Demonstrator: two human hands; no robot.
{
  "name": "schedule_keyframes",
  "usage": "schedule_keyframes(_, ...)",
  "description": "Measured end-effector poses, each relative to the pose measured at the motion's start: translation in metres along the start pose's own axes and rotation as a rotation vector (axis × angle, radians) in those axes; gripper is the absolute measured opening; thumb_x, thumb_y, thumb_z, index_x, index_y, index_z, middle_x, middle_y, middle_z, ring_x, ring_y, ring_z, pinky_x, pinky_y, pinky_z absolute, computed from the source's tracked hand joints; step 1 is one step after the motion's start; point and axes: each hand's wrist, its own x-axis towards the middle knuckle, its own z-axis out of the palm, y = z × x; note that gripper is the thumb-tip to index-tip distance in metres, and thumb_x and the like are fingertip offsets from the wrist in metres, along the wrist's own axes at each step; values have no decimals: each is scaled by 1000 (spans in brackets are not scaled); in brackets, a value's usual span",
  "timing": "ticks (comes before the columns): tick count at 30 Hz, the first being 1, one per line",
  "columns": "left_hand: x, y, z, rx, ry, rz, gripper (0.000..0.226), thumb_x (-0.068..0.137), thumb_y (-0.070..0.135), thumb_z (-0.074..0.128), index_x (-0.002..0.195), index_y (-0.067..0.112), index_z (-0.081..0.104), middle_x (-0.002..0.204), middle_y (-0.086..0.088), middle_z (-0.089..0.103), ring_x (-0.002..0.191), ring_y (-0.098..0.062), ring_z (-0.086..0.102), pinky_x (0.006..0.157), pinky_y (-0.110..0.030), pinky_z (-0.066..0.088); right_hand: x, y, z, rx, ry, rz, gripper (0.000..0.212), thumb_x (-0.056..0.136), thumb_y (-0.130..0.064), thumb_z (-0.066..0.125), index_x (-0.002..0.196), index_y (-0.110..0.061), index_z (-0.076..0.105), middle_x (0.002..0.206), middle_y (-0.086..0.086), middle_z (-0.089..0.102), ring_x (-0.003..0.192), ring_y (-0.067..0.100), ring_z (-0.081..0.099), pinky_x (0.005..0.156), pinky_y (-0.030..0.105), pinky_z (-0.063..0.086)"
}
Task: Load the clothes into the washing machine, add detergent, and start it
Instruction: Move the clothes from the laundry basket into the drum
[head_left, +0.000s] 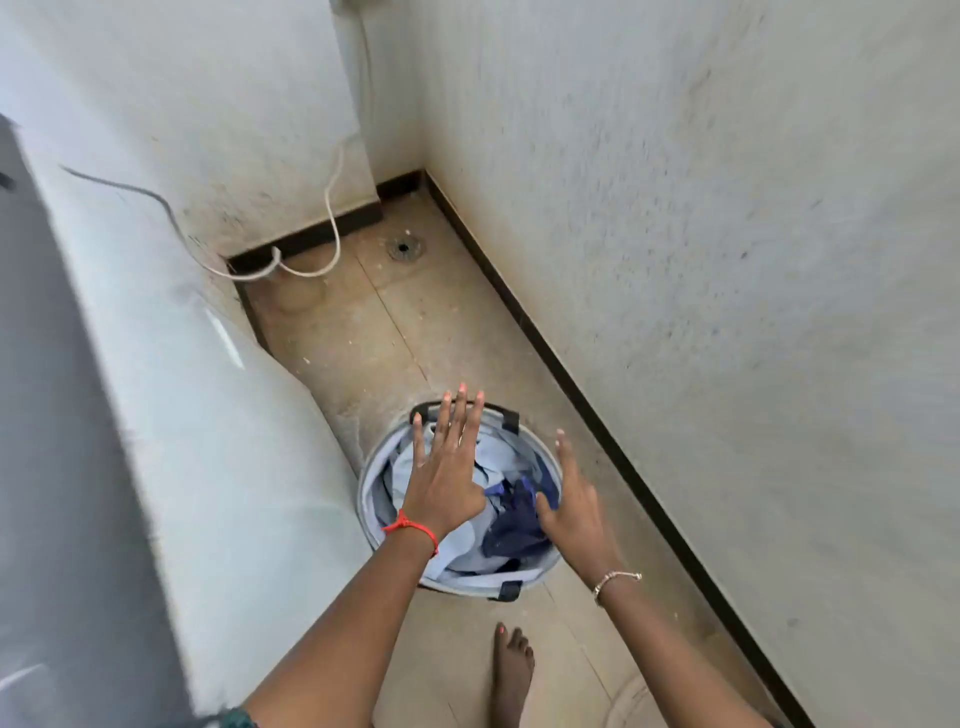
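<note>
A round laundry basket (370, 486) with black handles stands on the floor beside the white washing machine (208, 441). Inside lie light blue clothes (498, 452) and a dark blue garment (514, 525). My left hand (447, 467) hovers over the basket with fingers spread, holding nothing. At the basket's right rim my right hand (571, 504) is also spread and empty, its thumb near the dark blue garment. The machine's dark lid (57, 415) fills the left edge of the view.
White walls close in at the back and right, with a dark skirting (597, 415) along the tiled floor. A floor drain (405, 248) and white hoses (332, 218) sit in the far corner. My bare foot (511, 670) is just below the basket.
</note>
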Motion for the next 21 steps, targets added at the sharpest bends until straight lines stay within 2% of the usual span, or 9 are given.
schedule_keyframes(2,10,-7,56,42,-103,43,100,77,17,52,138,22,-27,146,5,-32,137,-16,-27,108,-42,-21,9,49,38,-71,-90,66,84,83,-10,55,147,-29,4,135,9,49,101,31,58,78,37,48)
schedule_keyframes(4,21,-12,105,105,-210,108,98,78,19,51,142,18,-24,147,4,-32,134,-15,-32,107,-42,-22,16,90,75,-139,-173,113,93,81,-9,58,147,-25,-4,148,7,31,119,32,48,86,37,45)
schedule_keyframes(7,46,-17,170,215,-284,201,96,79,22,50,145,14,-19,153,0,-25,132,-17,-33,107,-43,-22,32,140,126,-162,-249,156,98,79,-8,61,146,-19,-11,156,8,7,141,26,22,103,35,37)
schedule_keyframes(9,66,-18,205,325,-315,264,94,80,22,48,145,11,-18,154,-4,-22,137,-18,-28,108,-46,-22,45,164,155,-200,-268,167,98,81,-9,60,144,-13,-15,156,11,-5,144,26,3,113,34,24)
schedule_keyframes(11,88,-21,229,454,-328,333,92,82,25,47,144,8,-18,155,-6,-20,142,-20,-20,108,-48,-20,58,181,178,-240,-257,181,100,83,-13,61,142,-11,-19,155,12,-12,144,26,-8,118,33,7)
schedule_keyframes(13,112,-26,247,534,-344,370,91,84,32,46,145,7,-17,156,-7,-17,143,-21,-16,111,-49,-15,69,193,193,-255,-228,199,103,83,-17,63,142,-13,-20,155,11,-14,144,25,-9,118,34,3)
schedule_keyframes(17,146,-46,268,646,-389,347,96,85,50,48,145,8,-15,157,-7,-12,144,-18,-10,112,-52,-11,84,213,212,-295,-216,216,108,80,-27,69,144,-14,-18,156,12,-8,144,27,-2,118,36,5)
schedule_keyframes(21,158,-54,283,723,-368,361,101,82,68,40,146,10,-13,157,-9,-8,145,-21,-7,111,-56,-11,91,217,219,-312,-241,231,106,80,-32,66,145,-16,-16,156,16,-3,144,31,4,117,41,7)
